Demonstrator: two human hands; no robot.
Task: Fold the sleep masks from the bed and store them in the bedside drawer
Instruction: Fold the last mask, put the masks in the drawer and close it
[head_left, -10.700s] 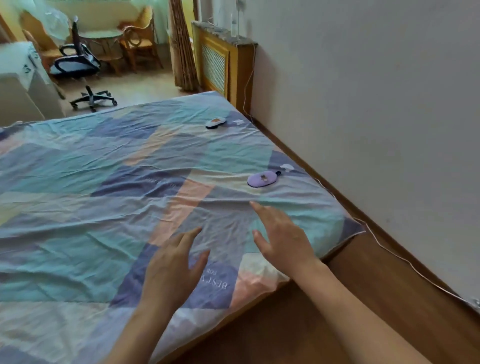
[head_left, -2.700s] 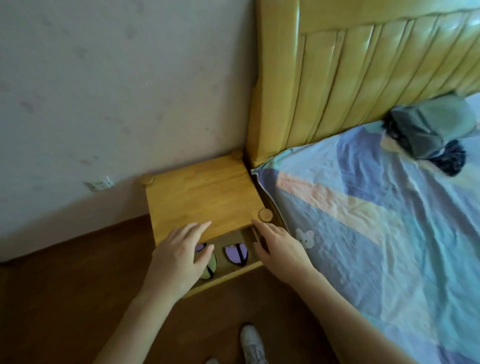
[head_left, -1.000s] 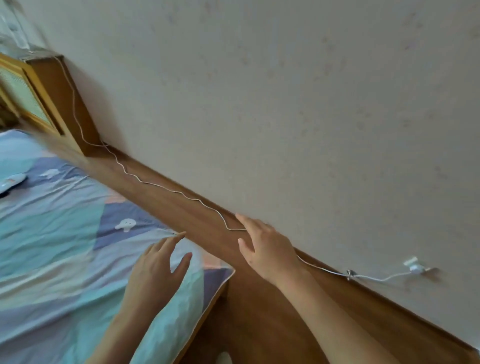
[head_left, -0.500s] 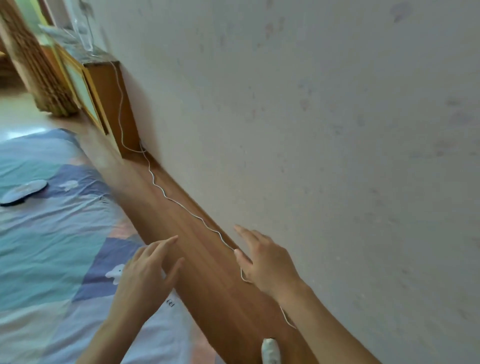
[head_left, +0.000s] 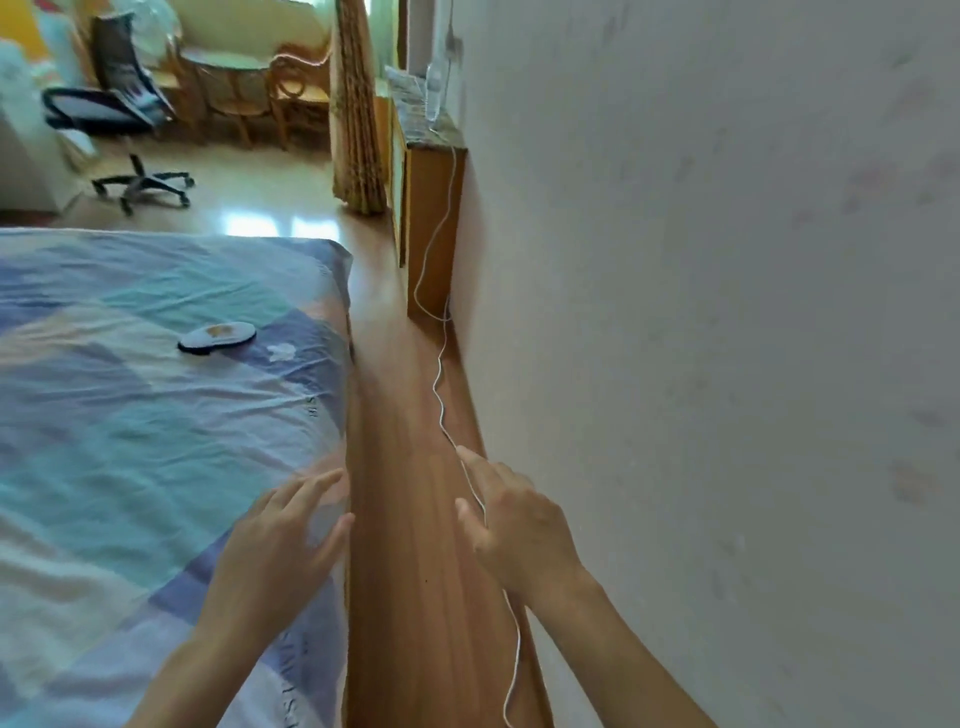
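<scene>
Ahead, one sleep mask (head_left: 217, 337) lies flat on the bed (head_left: 130, 426), near its far right corner and close to the right edge. Both hands are empty with fingers loosely spread: the left hand (head_left: 283, 545) hovers over the bed's right edge, the right hand (head_left: 519, 535) over the wooden floor (head_left: 410, 519), where a white cable (head_left: 441, 405) runs along the wall (head_left: 727, 364).

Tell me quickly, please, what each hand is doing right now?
Left hand: open, fingers spread, holding nothing.
Right hand: open, holding nothing.
</scene>
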